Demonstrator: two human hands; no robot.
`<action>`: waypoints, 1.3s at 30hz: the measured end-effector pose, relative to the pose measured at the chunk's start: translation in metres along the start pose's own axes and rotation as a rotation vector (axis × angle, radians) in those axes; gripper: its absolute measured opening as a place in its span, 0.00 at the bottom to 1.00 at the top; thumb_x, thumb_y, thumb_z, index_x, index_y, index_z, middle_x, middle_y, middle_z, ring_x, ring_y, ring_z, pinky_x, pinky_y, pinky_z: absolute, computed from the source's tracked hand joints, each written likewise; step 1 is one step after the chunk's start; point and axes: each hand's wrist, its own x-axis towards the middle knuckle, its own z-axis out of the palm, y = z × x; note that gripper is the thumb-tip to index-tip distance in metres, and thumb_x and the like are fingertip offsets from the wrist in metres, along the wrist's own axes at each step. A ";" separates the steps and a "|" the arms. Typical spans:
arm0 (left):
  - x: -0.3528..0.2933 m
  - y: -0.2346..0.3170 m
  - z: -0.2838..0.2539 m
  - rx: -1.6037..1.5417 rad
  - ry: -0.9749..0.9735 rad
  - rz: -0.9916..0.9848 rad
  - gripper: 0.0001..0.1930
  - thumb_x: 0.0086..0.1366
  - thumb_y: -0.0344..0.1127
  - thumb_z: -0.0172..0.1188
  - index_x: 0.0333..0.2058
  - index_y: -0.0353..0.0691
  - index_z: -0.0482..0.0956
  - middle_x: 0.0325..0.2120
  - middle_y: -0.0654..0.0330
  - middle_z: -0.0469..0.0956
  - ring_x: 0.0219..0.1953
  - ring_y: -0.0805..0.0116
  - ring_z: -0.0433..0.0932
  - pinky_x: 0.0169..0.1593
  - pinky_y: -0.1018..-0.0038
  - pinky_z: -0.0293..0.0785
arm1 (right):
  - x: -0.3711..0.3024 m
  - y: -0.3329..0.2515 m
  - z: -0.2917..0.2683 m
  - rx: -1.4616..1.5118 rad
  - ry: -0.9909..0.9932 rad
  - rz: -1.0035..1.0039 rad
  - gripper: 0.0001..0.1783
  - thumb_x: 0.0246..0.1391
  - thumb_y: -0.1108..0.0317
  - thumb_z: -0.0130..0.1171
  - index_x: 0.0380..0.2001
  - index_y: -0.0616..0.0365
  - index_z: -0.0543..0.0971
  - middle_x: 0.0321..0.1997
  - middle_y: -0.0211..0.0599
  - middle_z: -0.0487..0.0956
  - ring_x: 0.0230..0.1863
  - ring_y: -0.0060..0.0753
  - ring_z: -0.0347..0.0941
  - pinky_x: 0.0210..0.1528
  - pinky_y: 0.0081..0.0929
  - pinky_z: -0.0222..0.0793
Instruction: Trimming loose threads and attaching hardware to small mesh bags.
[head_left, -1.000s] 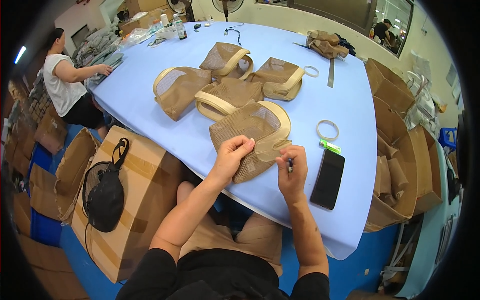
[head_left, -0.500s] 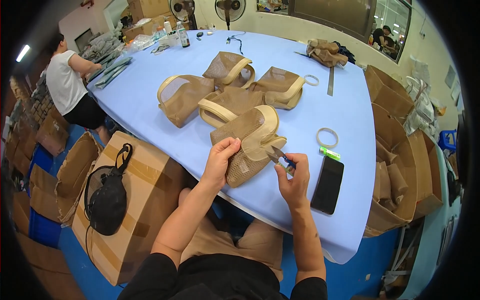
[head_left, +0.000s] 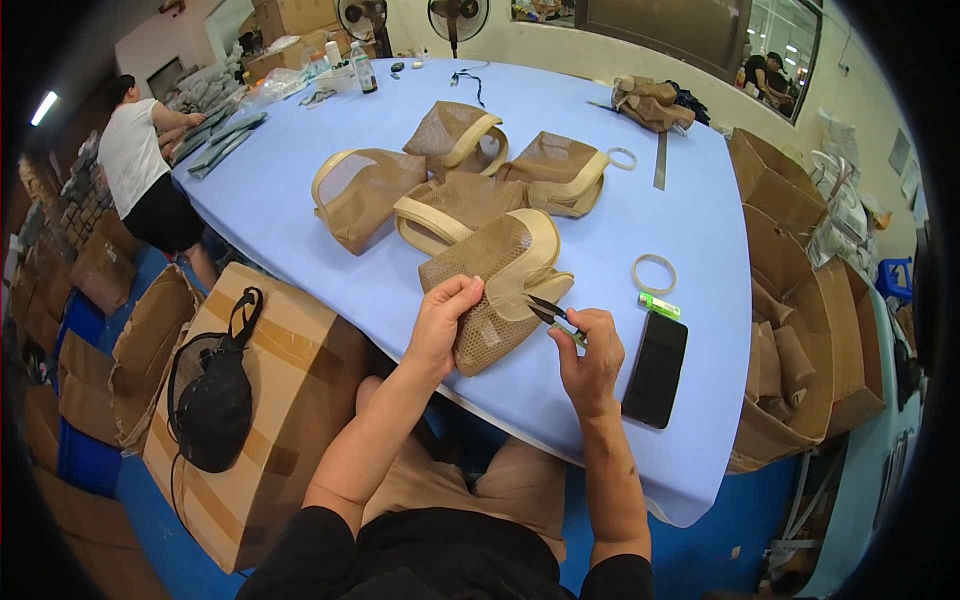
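Observation:
A brown mesh pouch (head_left: 490, 270) with a beige trimmed opening lies at the table's near edge. My left hand (head_left: 440, 325) pinches its left side, thumb on top of the mesh. In my right hand (head_left: 592, 362) is a small pair of thread snips (head_left: 548, 310), their dark blades pointing left over the pouch's beige trim. Whether the blades touch the fabric I cannot tell. Just beyond lie several similar mesh pouches (head_left: 370, 195), grouped together with their beige rims showing.
Right of my right hand lie a black phone (head_left: 655, 370), a green cylinder (head_left: 659, 306) and a tape roll (head_left: 654, 273). Cardboard boxes (head_left: 800, 370) flank the blue table (head_left: 560, 90). A black bag (head_left: 215, 405) rests on a left-hand carton. A person (head_left: 150, 165) bends over the far left side.
The snips' blades have turned and shifted slightly left over the trim. My left hand and the pouch have barely moved. The person at the left leans farther over the table.

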 end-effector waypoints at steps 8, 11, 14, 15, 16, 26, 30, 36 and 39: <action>0.000 0.000 0.002 -0.006 -0.031 -0.018 0.09 0.61 0.33 0.50 0.22 0.40 0.71 0.22 0.69 0.72 0.26 0.82 0.68 0.33 0.84 0.66 | 0.001 0.001 0.001 -0.005 0.009 -0.004 0.15 0.36 0.75 0.63 0.30 0.58 0.70 0.26 0.38 0.72 0.26 0.39 0.68 0.26 0.29 0.63; 0.000 0.001 0.001 -0.011 -0.054 -0.015 0.09 0.61 0.33 0.50 0.22 0.40 0.72 0.23 0.69 0.72 0.26 0.81 0.68 0.33 0.84 0.66 | 0.000 0.001 0.001 0.005 0.011 0.006 0.15 0.35 0.75 0.63 0.30 0.58 0.70 0.26 0.38 0.72 0.26 0.39 0.68 0.26 0.29 0.63; 0.001 -0.002 0.000 -0.020 -0.029 -0.008 0.09 0.61 0.33 0.50 0.22 0.40 0.72 0.23 0.69 0.72 0.26 0.81 0.68 0.33 0.83 0.66 | -0.002 0.000 0.001 0.051 -0.025 -0.025 0.16 0.35 0.75 0.63 0.30 0.58 0.70 0.25 0.38 0.72 0.26 0.39 0.69 0.25 0.29 0.63; 0.001 -0.002 0.000 -0.020 -0.027 -0.007 0.09 0.61 0.33 0.50 0.22 0.40 0.72 0.23 0.69 0.72 0.26 0.81 0.68 0.33 0.83 0.66 | -0.003 -0.001 0.001 0.094 -0.062 -0.061 0.16 0.35 0.75 0.63 0.30 0.58 0.70 0.25 0.38 0.72 0.25 0.39 0.69 0.25 0.29 0.63; 0.000 -0.002 0.002 -0.031 -0.016 -0.002 0.09 0.61 0.33 0.50 0.23 0.40 0.72 0.23 0.69 0.72 0.26 0.81 0.68 0.33 0.84 0.66 | -0.003 -0.003 0.002 0.095 -0.063 -0.061 0.16 0.35 0.75 0.63 0.30 0.58 0.70 0.25 0.38 0.72 0.25 0.39 0.69 0.25 0.29 0.63; -0.003 -0.017 0.014 0.044 0.001 0.120 0.09 0.61 0.33 0.50 0.23 0.39 0.72 0.21 0.70 0.71 0.25 0.84 0.66 0.31 0.85 0.63 | -0.002 -0.006 0.001 0.078 -0.063 -0.069 0.18 0.34 0.74 0.64 0.31 0.57 0.70 0.25 0.38 0.72 0.25 0.38 0.69 0.24 0.29 0.65; -0.004 -0.023 0.022 0.048 0.024 0.168 0.09 0.61 0.33 0.50 0.23 0.39 0.72 0.21 0.71 0.70 0.24 0.85 0.64 0.30 0.86 0.61 | -0.001 -0.007 0.001 0.043 -0.075 -0.074 0.17 0.34 0.74 0.64 0.30 0.57 0.70 0.25 0.38 0.72 0.24 0.38 0.69 0.23 0.28 0.64; -0.003 -0.026 0.024 0.054 0.034 0.184 0.09 0.61 0.33 0.50 0.23 0.39 0.72 0.20 0.71 0.69 0.24 0.85 0.63 0.29 0.87 0.60 | -0.001 -0.007 -0.001 0.001 -0.075 0.017 0.16 0.35 0.73 0.64 0.29 0.58 0.70 0.25 0.38 0.71 0.23 0.38 0.69 0.23 0.28 0.64; -0.003 -0.027 0.024 0.058 0.033 0.187 0.09 0.61 0.33 0.50 0.23 0.39 0.72 0.20 0.72 0.68 0.24 0.85 0.63 0.29 0.86 0.60 | 0.000 -0.007 -0.001 -0.008 -0.083 0.027 0.15 0.35 0.73 0.63 0.29 0.58 0.70 0.25 0.37 0.71 0.23 0.38 0.69 0.23 0.28 0.64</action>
